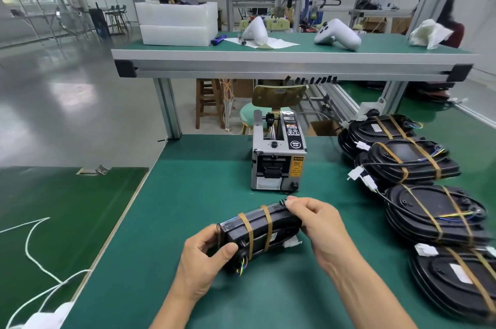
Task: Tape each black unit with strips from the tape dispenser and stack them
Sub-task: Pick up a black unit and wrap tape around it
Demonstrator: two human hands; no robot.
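Note:
A black unit (pixel 259 232) stands on its edge on the green mat, bound by two tan tape strips, with coloured wires and a white connector hanging from it. My left hand (pixel 206 256) grips its near left end, thumb on the face. My right hand (pixel 316 218) pinches its far top right corner. The grey tape dispenser (pixel 277 157) stands just behind the unit. Several taped black units (pixel 434 216) lie stacked in a row along the right side of the table.
A raised green shelf (pixel 295 60) spans the back, carrying white foam boxes (pixel 175 24) and white plastic shells (pixel 338 34). A lower green table with a white cord (pixel 35 256) lies to the left. A stool (pixel 271 106) stands behind the dispenser.

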